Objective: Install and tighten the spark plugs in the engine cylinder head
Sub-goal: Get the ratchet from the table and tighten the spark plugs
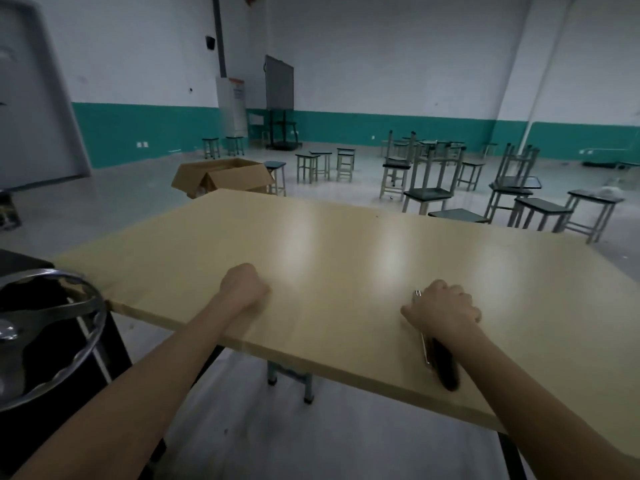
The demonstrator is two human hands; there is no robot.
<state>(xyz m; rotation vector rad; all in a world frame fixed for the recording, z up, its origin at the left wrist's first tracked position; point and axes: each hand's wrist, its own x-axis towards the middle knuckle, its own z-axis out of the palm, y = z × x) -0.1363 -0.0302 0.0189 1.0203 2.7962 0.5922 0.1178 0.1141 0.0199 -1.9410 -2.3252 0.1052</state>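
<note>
My left hand (244,285) rests on the light wooden table (346,244) as a closed fist, and nothing shows inside it. My right hand (445,308) lies further right on the table, curled over a tool with a metal shaft and a dark handle (445,370). The tool's metal tip sticks out past my fingers and its handle points back toward the table's near edge. No spark plugs and no cylinder head are in view.
A chromed hand wheel on a dark stand (48,327) sits at the table's left corner. Beyond the table stands an open cardboard box (221,176), and several stools (429,188) are scattered over the floor. A screen on a trolley (280,98) stands by the far wall.
</note>
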